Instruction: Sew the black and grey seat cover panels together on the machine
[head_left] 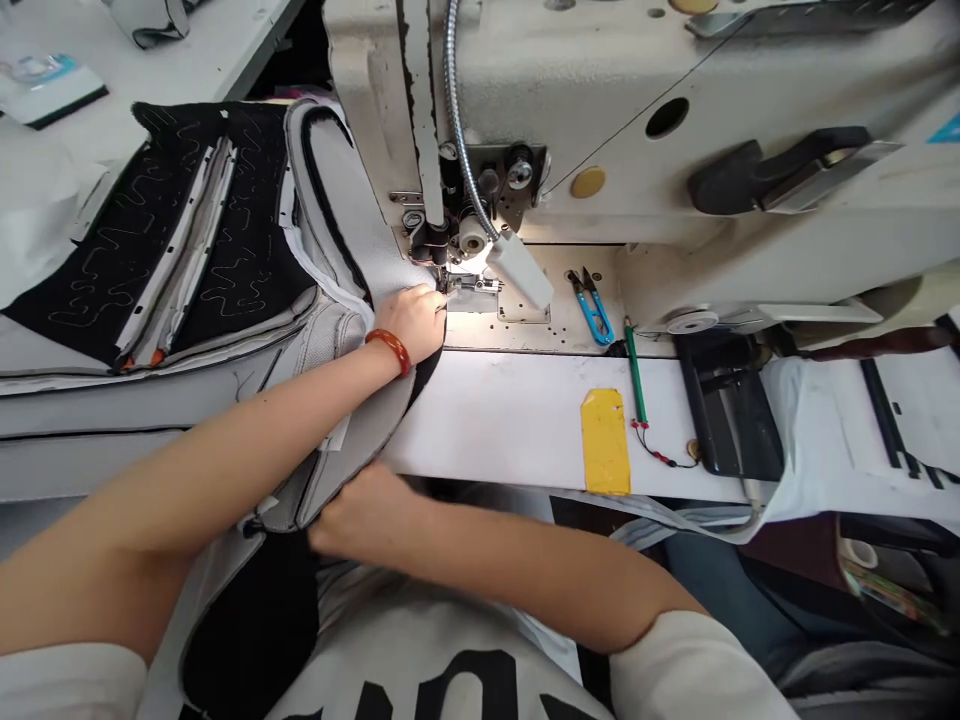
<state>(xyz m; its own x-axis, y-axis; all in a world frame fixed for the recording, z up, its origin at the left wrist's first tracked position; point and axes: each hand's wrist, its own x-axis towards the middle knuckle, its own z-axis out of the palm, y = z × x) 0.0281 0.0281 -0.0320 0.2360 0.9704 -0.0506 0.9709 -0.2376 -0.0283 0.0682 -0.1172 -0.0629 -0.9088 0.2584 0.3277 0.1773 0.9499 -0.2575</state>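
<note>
A large grey and black sewn cover with white edge strips spreads over the left of the sewing table, and its edge runs under the sewing machine's needle area. My left hand, with an orange-red bangle at the wrist, is right beside the needle, fingers bent together on the cover's edge. Nearer my body, my right hand is closed around the lower edge of the same cover at the table's front; its fingertips are partly hidden. Part of the cover hangs below the table edge toward my lap.
The white sewing machine spans the back, with a lamp on a flexible neck. On the right lie blue thread snips, a green pen, a yellow card and a black tray. Another table is behind left.
</note>
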